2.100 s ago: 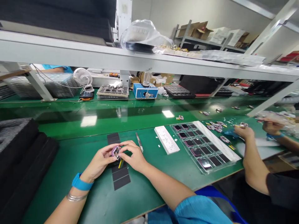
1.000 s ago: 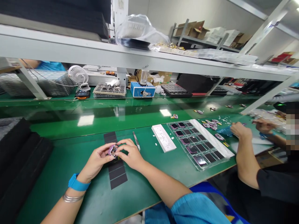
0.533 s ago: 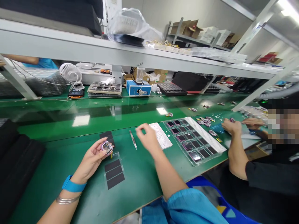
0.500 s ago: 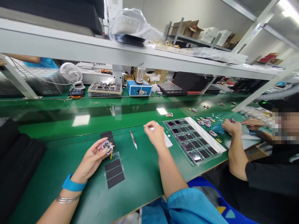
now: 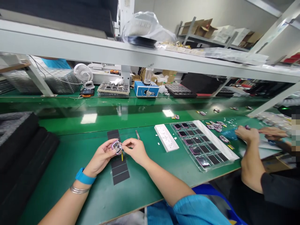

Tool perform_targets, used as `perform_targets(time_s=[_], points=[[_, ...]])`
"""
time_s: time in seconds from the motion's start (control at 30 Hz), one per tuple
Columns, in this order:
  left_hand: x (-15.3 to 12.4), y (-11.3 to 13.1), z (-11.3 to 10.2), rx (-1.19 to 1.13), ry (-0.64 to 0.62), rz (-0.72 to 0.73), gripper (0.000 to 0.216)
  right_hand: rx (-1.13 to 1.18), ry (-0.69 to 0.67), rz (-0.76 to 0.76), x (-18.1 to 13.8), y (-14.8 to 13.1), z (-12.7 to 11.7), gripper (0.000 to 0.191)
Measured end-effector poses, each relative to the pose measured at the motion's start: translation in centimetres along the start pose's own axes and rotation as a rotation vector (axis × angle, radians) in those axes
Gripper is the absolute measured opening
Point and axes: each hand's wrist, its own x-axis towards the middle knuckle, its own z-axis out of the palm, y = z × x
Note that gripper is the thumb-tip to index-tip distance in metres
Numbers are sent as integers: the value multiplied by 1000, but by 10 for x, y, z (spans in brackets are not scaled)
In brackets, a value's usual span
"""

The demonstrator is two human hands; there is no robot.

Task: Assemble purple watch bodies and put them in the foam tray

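My left hand (image 5: pixel 102 157) holds an opened smartwatch case (image 5: pixel 117 147) with a purple rim, its inner parts facing up and a yellow strip hanging from it. The fingers of my right hand (image 5: pixel 136 151) are pinched together at the case's right edge; what is between them is too small to make out. Beneath the case lie black rectangular sheets (image 5: pixel 121 177) on a clear backing. Tweezers (image 5: pixel 137 135) lie just behind my right hand, partly hidden by it. To the right sits a white block (image 5: pixel 167 138) dotted with small pieces.
A clear tray (image 5: pixel 203 144) of watch screens lies at right, with several loose watch cases (image 5: pixel 216 125) beyond it. A co-worker's hands (image 5: pixel 248 134) work at far right. Black foam blocks (image 5: pixel 25 156) stand at left. A shelf beam (image 5: pixel 131 57) crosses above the bench.
My right hand has moved left from beside the white block to the watch case, now pinching at its edge. My left hand still holds the case. The camera view has shifted slightly left.
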Motion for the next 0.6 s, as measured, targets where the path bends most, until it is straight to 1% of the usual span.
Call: perform_targets(time_s=[0.1,0.23,0.33,0.4,0.5,0.53,0.57,0.6], points=[[0,0,0,24,-4,14,43,8,20,-10,-2,2,-3,8],[1,0,0,55,-6,31,44,-15,12,-20,-1,1,-7,7],[2,0,1,91,1,43,45,-125,32,-117,-4,1,-5,6],[2,-2,2,102,17,58,45,-260,46,-233,-7,2,-4,7],[3,-4,4,77,41,69,44,-454,2,-401,-10,3,-3,13],[3,-4,5,58,48,63,44,-477,-18,-422,-11,4,-2,14],[3,-4,5,36,54,54,44,-463,-29,-410,-11,5,-1,15],[3,-4,5,13,61,45,44,-401,-28,-359,-10,6,0,12]])
